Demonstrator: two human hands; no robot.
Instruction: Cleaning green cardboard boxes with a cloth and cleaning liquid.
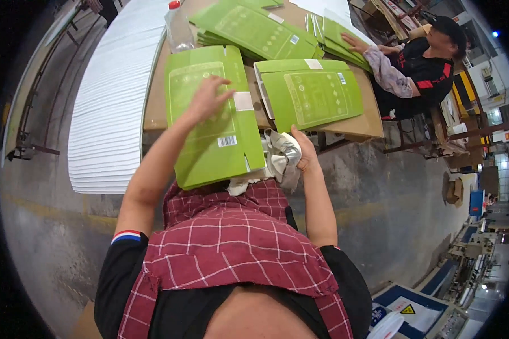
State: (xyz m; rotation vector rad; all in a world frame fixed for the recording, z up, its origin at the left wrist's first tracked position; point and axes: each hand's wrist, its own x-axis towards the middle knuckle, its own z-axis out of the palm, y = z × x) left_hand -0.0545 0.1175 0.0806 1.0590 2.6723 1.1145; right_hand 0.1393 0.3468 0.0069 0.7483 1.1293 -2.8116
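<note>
My left hand (209, 100) is over the left stack of flat green cartons (200, 152), its fingers apart and nothing held. I cannot tell whether it touches the top carton. This stack reaches past the table's near edge toward my apron; a white label strip (243, 101) lies on its right side. At the near edge of a second green carton stack (316, 96), my right hand (306, 151) has its thumb up against the carton edge. A crumpled white cloth (281, 155) lies beside that hand, between the stacks. The other right fingers are hidden.
More green cartons (254, 28) are piled at the back of the brown table (367, 121). A clear bottle with a red cap (178, 28) stands behind the left stack. White sheets (110, 107) are stacked at left. A co-worker (418, 68) handles cartons at right.
</note>
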